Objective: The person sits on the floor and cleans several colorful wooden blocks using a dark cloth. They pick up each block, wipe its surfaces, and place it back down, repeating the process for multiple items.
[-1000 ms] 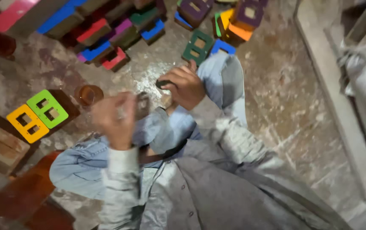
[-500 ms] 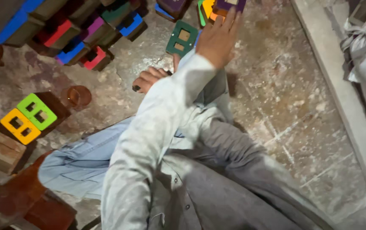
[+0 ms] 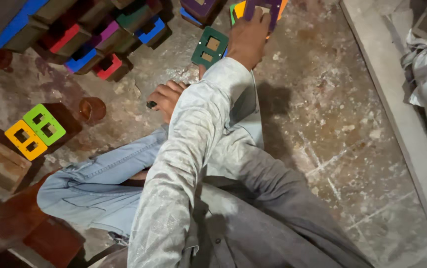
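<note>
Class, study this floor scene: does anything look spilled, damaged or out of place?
The concrete floor is stained and scratched with pale powdery patches. A green two-hole block lies loose and tilted, apart from the stacked blocks. Nothing looks broken.

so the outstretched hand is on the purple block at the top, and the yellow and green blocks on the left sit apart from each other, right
Not quite. In the head view the outstretched hand is indeed on the purple block at the top, but the yellow block and the green block on the left are not apart: they lie side by side, touching along one edge.
</note>
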